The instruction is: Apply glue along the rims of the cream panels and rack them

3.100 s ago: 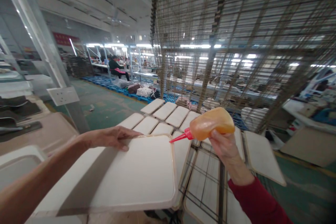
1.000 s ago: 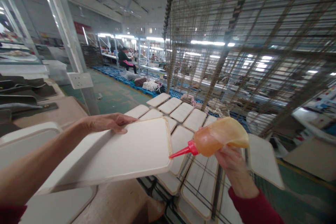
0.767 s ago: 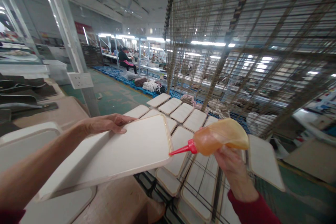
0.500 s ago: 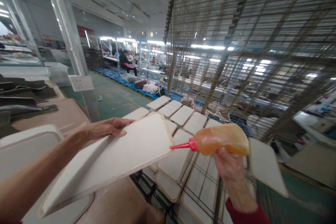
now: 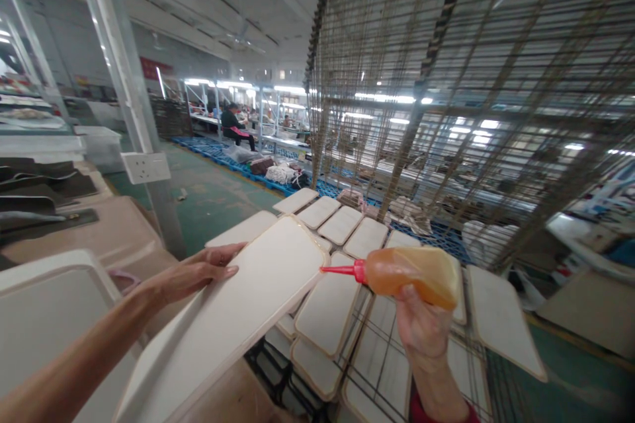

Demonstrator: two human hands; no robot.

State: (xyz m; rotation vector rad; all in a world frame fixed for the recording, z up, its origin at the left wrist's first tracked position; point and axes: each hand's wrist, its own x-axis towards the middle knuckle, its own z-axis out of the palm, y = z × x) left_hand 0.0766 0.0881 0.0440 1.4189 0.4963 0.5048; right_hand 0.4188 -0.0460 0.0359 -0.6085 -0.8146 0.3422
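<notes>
My left hand (image 5: 211,271) grips the far left edge of a white panel (image 5: 258,297) with rounded corners, thumb on its face and fingers underneath. A glossy amber line runs along part of the panel's rim. In my right hand (image 5: 424,324) is a squeeze bottle (image 5: 414,274) of amber liquid, lying nearly level. Its red nozzle points left, the tip at the panel's right corner. Whether the tip touches the rim or hovers just over it, I cannot tell. My right fingers are partly hidden behind the bottle.
Several similar panels (image 5: 330,310) lie on a wire rack (image 5: 384,357) beyond and below. A tall wire grid (image 5: 446,79) leans at right. More white panels (image 5: 49,317) are at left, beside a brown-covered table (image 5: 129,231). A post with a socket box (image 5: 145,167) stands ahead; a person (image 5: 235,127) sits far off.
The held panel has turned, its near end swinging down and rightward. The bottle has shifted slightly left, its nozzle tip staying at the panel's right corner. The view has shifted slightly.
</notes>
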